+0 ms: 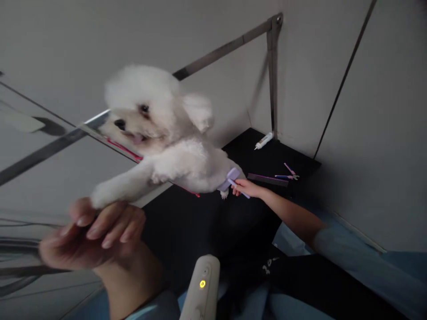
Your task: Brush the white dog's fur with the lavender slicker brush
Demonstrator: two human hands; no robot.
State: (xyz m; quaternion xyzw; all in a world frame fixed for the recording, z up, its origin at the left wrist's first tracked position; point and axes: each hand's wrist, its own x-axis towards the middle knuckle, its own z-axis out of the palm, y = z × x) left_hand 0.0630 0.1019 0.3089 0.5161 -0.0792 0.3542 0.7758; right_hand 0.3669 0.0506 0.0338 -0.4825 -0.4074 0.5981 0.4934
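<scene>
Left hand (pixel 106 229) holding foreleg (pixel 128 180) at eight o'clock, likely steadying dog (pixel 183 158) at ten. Right hand (pixel 248 188) gripping brush (pixel 234 174) toward four, likely angling it along flank (pixel 210 173). Comb (pixel 267 179) lying at three, presumably handy.

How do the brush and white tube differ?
Brush is lavender; tube is white. Brush is in the right hand, at the dog's coat; tube lies unheld on the black table. Brush has a broad head; tube, a narrow tip. Both are light-coloured.
</scene>
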